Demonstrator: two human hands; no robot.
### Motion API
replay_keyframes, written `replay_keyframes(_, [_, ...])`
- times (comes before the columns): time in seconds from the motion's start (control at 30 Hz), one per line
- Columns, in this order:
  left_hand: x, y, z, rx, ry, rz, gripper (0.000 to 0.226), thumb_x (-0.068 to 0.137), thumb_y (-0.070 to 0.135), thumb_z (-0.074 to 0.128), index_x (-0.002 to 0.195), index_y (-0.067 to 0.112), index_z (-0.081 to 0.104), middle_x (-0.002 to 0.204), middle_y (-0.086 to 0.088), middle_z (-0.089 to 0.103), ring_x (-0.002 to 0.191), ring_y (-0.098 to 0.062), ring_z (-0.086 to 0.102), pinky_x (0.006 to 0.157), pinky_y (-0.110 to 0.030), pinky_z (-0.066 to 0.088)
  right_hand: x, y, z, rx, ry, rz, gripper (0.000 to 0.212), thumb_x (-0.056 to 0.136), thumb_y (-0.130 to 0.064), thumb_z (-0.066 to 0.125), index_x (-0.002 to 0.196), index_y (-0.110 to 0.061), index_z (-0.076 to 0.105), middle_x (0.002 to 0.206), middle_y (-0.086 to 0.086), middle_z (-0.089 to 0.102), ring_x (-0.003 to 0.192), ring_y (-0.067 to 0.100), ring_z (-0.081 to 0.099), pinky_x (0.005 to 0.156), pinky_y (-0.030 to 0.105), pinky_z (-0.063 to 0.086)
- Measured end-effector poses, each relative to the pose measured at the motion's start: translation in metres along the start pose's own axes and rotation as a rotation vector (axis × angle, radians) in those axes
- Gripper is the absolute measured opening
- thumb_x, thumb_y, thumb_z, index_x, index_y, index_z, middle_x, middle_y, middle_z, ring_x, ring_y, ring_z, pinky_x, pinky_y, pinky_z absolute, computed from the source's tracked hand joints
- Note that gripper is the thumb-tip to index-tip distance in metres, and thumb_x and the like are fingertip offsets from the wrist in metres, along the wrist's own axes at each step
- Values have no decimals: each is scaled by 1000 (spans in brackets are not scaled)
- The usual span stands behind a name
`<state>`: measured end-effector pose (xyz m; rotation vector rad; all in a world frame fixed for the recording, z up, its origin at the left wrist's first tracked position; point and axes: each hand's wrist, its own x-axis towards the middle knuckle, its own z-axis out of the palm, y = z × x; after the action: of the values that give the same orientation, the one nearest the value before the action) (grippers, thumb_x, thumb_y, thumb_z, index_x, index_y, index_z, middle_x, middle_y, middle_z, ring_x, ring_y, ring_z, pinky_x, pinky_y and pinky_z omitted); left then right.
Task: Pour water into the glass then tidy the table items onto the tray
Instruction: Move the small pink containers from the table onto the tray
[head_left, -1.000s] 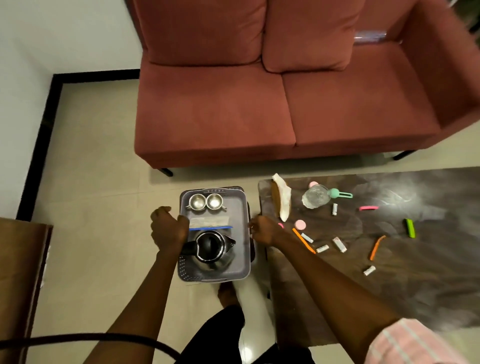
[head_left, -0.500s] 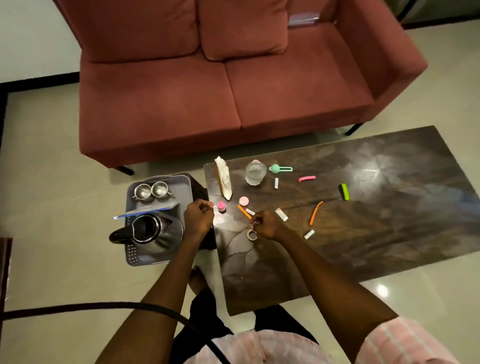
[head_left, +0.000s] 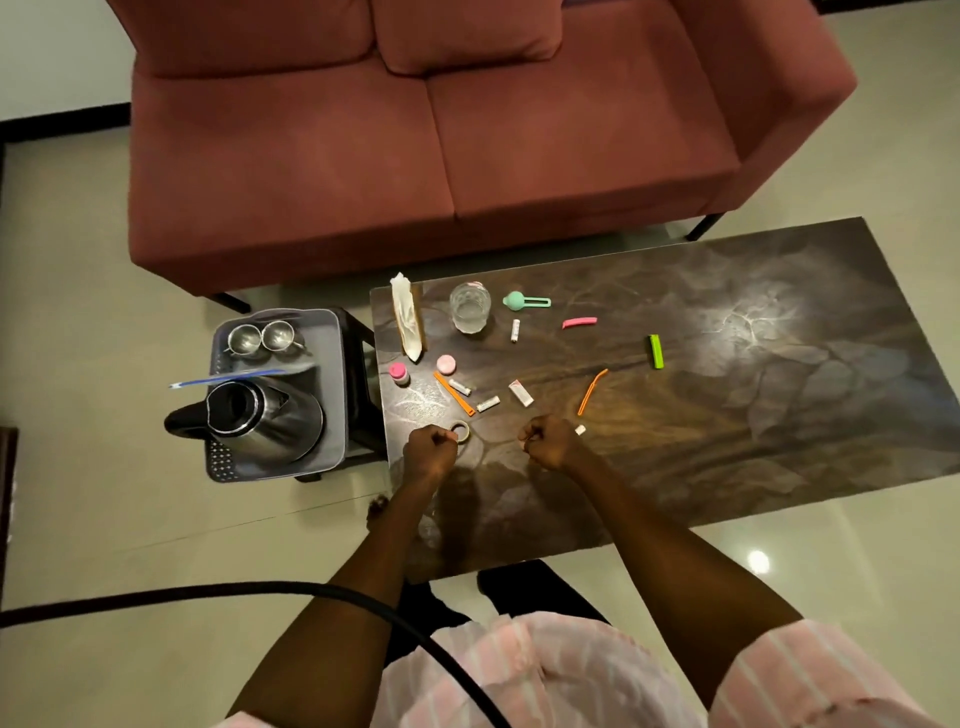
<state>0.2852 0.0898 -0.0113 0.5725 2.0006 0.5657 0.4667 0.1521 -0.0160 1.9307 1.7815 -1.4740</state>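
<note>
Glass (head_left: 469, 307) stands upright at the far left of the dark bench (head_left: 727, 374), well apart from both hands. Left hand (head_left: 430, 451) is curled into a fist at the near left edge, its fingertips touching a small tape ring (head_left: 460, 430) that lies flat on the bench; whether it grips the ring I cannot tell. Right hand (head_left: 546, 441) is clenched just to the right, with a tiny white piece (head_left: 580, 429) beside its knuckles. Beyond the hands lie an orange stick (head_left: 454, 393), small white tubes, two pink caps, a bent orange strip (head_left: 591, 391), a green clip (head_left: 656, 351), a pink clip (head_left: 579, 322) and a teal scoop (head_left: 524, 300). Left of the bench, on a low stool, the grey tray (head_left: 332, 395) carries a steel kettle (head_left: 260, 418) and two steel cups (head_left: 262, 336).
</note>
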Motion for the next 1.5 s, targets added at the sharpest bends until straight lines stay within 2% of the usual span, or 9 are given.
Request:
replay_keyframes(0.1, [-3, -5, 6, 31, 2, -6, 14, 89, 4, 60, 84, -5, 69, 93, -27, 71, 94, -40, 67, 85, -42, 54, 3, 3, 7, 14, 27, 0, 24, 86, 3, 57, 103, -2, 73, 108, 15, 72, 102, 28, 66, 86, 29, 50])
replay_keyframes(0.3, [0, -18, 17, 53, 14, -16, 11, 88, 2, 58, 82, 2, 67, 93, -19, 71, 86, -24, 61, 75, -22, 39, 7, 17, 29, -30, 27, -3, 25, 86, -5, 58, 104, -11, 74, 109, 9, 72, 105, 24, 64, 91, 26, 48])
replay_keyframes(0.43, [8, -34, 31, 18, 9, -42, 16, 85, -4, 56, 92, 0, 69, 94, -18, 71, 91, -33, 66, 82, -36, 52, 12, 30, 47, 28, 1, 32, 21, 87, -1, 56, 101, 1, 71, 108, 18, 71, 104, 30, 64, 91, 31, 49])
replay_keyframes(0.63, [31, -54, 54, 14, 17, -88, 14, 85, -5, 58, 93, -2, 67, 100, -19, 70, 99, -33, 64, 92, -39, 52, 28, 59, 56, 12, -43, 69, 18, 87, -12, 59, 102, -10, 69, 107, 6, 71, 103, 22, 64, 92, 24, 46])
replay_keyframes(0.73, [47, -59, 63, -6, 39, -70, 11, 85, -5, 60, 93, -1, 67, 96, -18, 70, 95, -34, 65, 88, -37, 51, 44, 73, 57, 16, -44, 81, 19, 85, -13, 59, 102, -14, 68, 106, 5, 71, 102, 23, 65, 96, 36, 50])
replay_keyframes(0.97, [94, -57, 69, 45, 96, 55, 2, 87, 4, 64, 87, 5, 63, 87, -11, 66, 90, -29, 63, 73, -27, 43, 92, 81, 54, -79, 56, 43, 25, 82, -11, 57, 103, -17, 69, 108, 6, 72, 104, 27, 64, 92, 34, 51])
replay_keyframes(1.1, [118, -44, 57, 112, 177, 110, 11, 84, 5, 65, 94, -1, 63, 100, -20, 66, 97, -35, 62, 85, -45, 50, 114, 67, 57, -62, 58, -3, 28, 82, -6, 56, 107, -14, 67, 107, 8, 69, 101, 26, 64, 92, 36, 51])
replay_keyframes(1.27, [143, -31, 37, 91, 323, 58, 20, 84, 15, 67, 97, 4, 56, 103, -16, 62, 99, -33, 60, 85, -43, 49, 143, 21, 61, -88, 82, -110, 27, 80, -5, 55, 103, -15, 65, 101, 6, 70, 98, 28, 64, 82, 32, 50])
replay_keyframes(1.5, [182, -22, 16, 59, 353, 47, 49, 81, 16, 76, 115, 2, 44, 118, -18, 56, 112, -36, 56, 90, -43, 46, 187, -41, 67, -119, 80, -199, 41, 80, 1, 55, 118, -11, 58, 116, 14, 61, 108, 33, 59, 86, 32, 47])
